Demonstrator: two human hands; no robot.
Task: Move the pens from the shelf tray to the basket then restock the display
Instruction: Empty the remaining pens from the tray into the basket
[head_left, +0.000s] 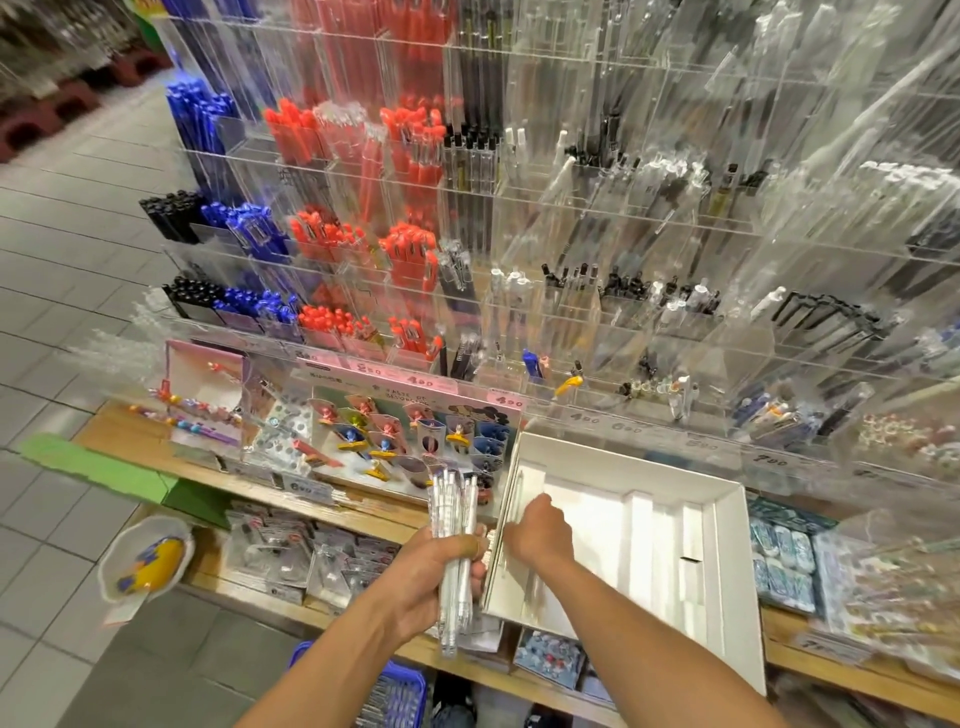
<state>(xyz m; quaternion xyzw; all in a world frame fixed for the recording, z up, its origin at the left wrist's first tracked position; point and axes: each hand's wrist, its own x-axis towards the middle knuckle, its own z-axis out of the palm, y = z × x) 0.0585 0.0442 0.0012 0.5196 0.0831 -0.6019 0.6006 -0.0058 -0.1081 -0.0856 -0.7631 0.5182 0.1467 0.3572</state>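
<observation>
My left hand (434, 577) grips a bundle of clear white pens (453, 512), held upright just left of the white shelf tray (727, 551). My right hand (537, 530) reaches into the tray's near left corner, fingers curled down at its inner wall; what they hold is hidden. A thin pen lies along the tray's left wall. The blue basket (400, 691) sits low on the floor under my left forearm, with pens in it. The clear acrylic display (519, 234) of pens rises behind the tray.
The wooden shelf (156, 457) carries novelty pen packs and price tags left of the tray, and packaged items to its right. A yellow and blue item in a clear pack (148, 561) hangs at the shelf's left end. Grey tiled floor lies at left.
</observation>
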